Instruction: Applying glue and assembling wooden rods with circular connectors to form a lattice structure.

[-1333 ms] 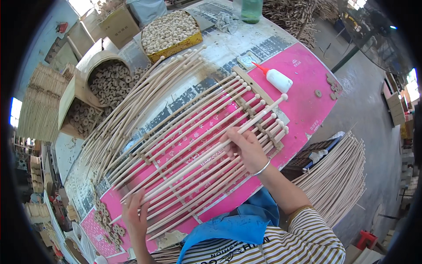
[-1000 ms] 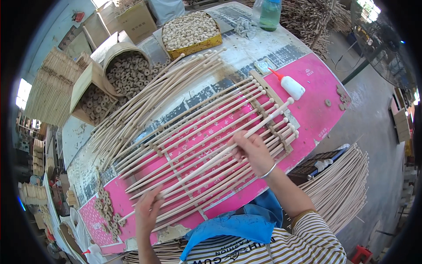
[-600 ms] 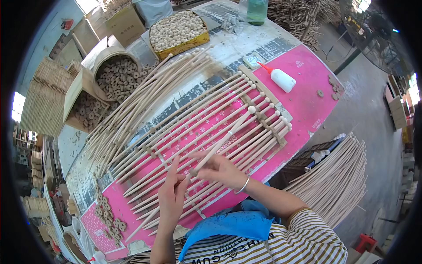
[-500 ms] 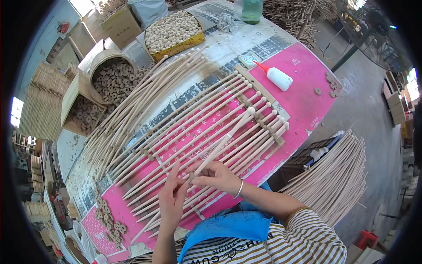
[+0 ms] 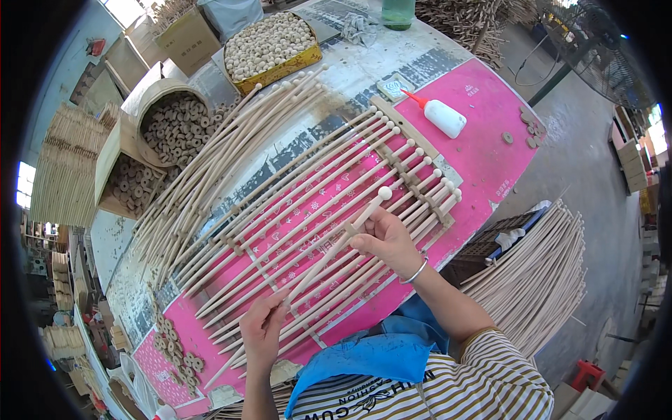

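A pale wooden stick (image 5: 327,257) with a round ball (image 5: 384,193) on its far end slants over the row of sticks. My left hand (image 5: 262,327) pinches it near its lower end. My right hand (image 5: 390,245) closes around its upper part, thumb beside a small wooden ring (image 5: 350,229) that sits on the stick below the ball. Below both hands, several similar ball-tipped sticks (image 5: 301,210) lie side by side across a notched wooden rack (image 5: 409,178) on a pink sheet. Part of the held stick is hidden by my right fingers.
Left of the rack lies a heap of ball-tipped sticks (image 5: 210,171). Beyond are a yellow box of wooden balls (image 5: 269,45) and a tub of wooden rings (image 5: 175,122). A red-tipped white bottle (image 5: 444,119) lies at right; loose rings (image 5: 175,353) lie near left. Bundled sticks (image 5: 535,280) stand beside the table.
My right hand has moved up the stick toward its ball end, and the ring is now higher on it. My left hand has lowered, and the stick's ball end has come nearer.
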Demonstrator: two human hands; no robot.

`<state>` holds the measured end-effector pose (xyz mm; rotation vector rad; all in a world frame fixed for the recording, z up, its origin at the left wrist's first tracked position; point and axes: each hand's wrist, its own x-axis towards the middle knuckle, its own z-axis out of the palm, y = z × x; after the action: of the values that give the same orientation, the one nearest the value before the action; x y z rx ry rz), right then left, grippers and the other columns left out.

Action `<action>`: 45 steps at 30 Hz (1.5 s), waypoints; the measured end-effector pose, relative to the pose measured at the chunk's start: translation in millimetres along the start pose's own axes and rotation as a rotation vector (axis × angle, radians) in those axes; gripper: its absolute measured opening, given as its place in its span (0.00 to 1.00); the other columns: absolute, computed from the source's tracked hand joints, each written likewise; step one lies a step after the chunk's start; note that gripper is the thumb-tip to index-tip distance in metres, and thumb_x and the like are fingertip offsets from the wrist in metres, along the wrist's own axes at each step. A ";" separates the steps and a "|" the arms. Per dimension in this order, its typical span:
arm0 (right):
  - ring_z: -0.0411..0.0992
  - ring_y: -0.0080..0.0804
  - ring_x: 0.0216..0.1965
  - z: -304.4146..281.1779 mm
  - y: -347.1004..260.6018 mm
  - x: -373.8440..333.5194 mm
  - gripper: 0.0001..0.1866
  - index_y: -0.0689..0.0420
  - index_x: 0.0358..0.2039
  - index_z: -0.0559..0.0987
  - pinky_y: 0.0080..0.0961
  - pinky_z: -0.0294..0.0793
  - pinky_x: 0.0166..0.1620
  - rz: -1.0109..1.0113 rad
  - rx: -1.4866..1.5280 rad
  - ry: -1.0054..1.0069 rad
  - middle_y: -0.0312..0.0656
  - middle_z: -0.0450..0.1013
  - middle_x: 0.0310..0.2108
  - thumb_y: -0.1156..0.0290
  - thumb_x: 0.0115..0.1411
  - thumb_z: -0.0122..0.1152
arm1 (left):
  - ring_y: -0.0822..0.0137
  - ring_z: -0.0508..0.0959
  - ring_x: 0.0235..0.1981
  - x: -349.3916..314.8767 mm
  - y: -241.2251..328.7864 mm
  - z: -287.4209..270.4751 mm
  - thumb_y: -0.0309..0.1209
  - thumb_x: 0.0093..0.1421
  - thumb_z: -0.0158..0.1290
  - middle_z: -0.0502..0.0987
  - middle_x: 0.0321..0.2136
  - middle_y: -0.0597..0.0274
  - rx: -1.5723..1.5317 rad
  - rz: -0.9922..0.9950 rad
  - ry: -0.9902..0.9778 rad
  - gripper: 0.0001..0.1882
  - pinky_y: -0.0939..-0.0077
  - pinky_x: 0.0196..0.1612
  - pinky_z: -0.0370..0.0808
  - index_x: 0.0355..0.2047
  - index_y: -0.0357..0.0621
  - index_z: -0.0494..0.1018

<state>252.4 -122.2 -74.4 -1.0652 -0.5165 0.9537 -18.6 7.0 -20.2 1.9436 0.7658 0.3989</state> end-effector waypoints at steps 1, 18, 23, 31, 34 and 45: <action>0.74 0.16 0.33 0.7 -4.1 -0.4 0.22 0.62 0.59 0.77 0.14 0.75 0.36 0.002 0.001 0.002 0.31 0.78 0.37 0.67 0.68 0.68 | 0.77 0.74 0.32 0.3 1.3 -0.3 0.19 0.67 0.55 0.78 0.34 0.64 0.000 -0.002 -0.002 0.17 0.83 0.37 0.72 0.56 0.34 0.78; 0.75 0.12 0.34 -34.2 -11.7 -16.3 0.18 0.62 0.54 0.79 0.12 0.73 0.35 0.143 0.005 -0.008 0.33 0.80 0.38 0.67 0.68 0.68 | 0.71 0.76 0.32 17.2 10.4 15.4 0.17 0.64 0.58 0.79 0.32 0.59 0.018 -0.052 -0.030 0.14 0.79 0.37 0.73 0.50 0.35 0.82; 0.71 0.11 0.28 -25.4 -13.3 -16.7 0.17 0.62 0.52 0.79 0.12 0.71 0.30 0.046 0.011 0.105 0.31 0.78 0.33 0.66 0.69 0.67 | 0.72 0.76 0.31 23.6 11.9 20.0 0.17 0.64 0.58 0.79 0.32 0.59 0.022 -0.037 -0.045 0.13 0.80 0.36 0.71 0.49 0.34 0.82; 0.69 0.11 0.28 -36.6 -24.2 -20.5 0.12 0.64 0.47 0.80 0.13 0.67 0.29 0.049 -0.440 0.228 0.30 0.76 0.30 0.68 0.69 0.65 | 0.67 0.79 0.33 42.4 17.9 31.6 0.17 0.64 0.58 0.79 0.33 0.57 0.110 0.013 -0.061 0.13 0.76 0.37 0.74 0.49 0.36 0.82; 0.68 0.14 0.21 -45.7 -26.0 -20.3 0.13 0.62 0.37 0.82 0.18 0.66 0.26 -0.115 -0.525 0.404 0.34 0.72 0.19 0.64 0.65 0.71 | 0.62 0.80 0.34 64.9 17.7 44.8 0.18 0.64 0.58 0.80 0.34 0.54 0.264 0.181 -0.012 0.13 0.73 0.38 0.75 0.49 0.36 0.82; 0.68 0.12 0.24 -79.2 -38.3 -31.4 0.12 0.64 0.46 0.81 0.16 0.69 0.27 -0.091 -0.346 0.464 0.29 0.72 0.24 0.66 0.72 0.60 | 0.56 0.77 0.35 136.2 -4.9 99.7 0.25 0.64 0.60 0.80 0.34 0.59 0.500 0.444 0.045 0.13 0.61 0.40 0.74 0.49 0.45 0.83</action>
<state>311.5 -194.5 -70.9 -1.5107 -0.3443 0.5171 138.3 31.7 -77.8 2.5949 0.4816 0.5561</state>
